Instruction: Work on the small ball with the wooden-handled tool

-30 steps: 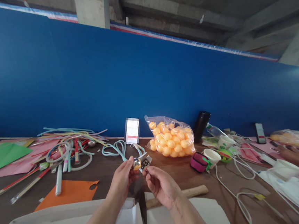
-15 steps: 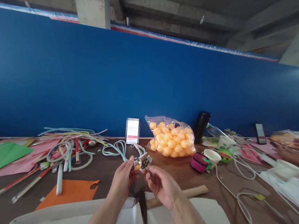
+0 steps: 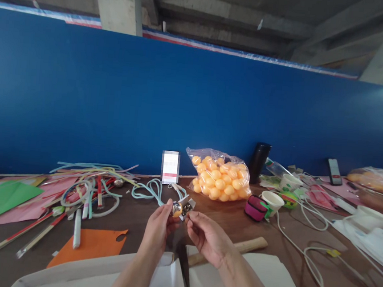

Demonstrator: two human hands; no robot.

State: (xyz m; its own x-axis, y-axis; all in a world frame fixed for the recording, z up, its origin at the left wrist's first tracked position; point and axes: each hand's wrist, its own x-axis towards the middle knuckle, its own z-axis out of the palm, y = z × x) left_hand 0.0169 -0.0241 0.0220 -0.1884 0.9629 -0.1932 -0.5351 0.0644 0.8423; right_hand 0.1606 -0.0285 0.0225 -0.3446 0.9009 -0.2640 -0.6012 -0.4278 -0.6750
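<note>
My left hand [image 3: 158,226] grips an orange ping-pong ball [image 3: 179,212] between thumb and fingers. A shiny silver dome-like piece [image 3: 175,208] shows on the side of the ball that faces me. Just right of it sits a small open box [image 3: 192,203] filled with small dark metal pieces [image 3: 186,209]. At the near edge of this box, the thumb and forefinger of my right hand [image 3: 205,234] are pinched together. Whatever lies between those fingertips is too small to make out.
Behind the hands stands a clear bag of orange balls [image 3: 220,181]. Light blue cord [image 3: 147,191] lies on the brown table. Below are scissors or a dark blade [image 3: 183,268], a wooden handle [image 3: 249,245] and white paper [image 3: 260,274]. Cables [image 3: 315,266] run right; tubes and sticks [image 3: 89,192] lie left.
My right fingertips have shifted slightly up and left towards the small box. The left hand keeps its hold on the ball. A co-worker's hand at the far right has drawn back from the bag there.
</note>
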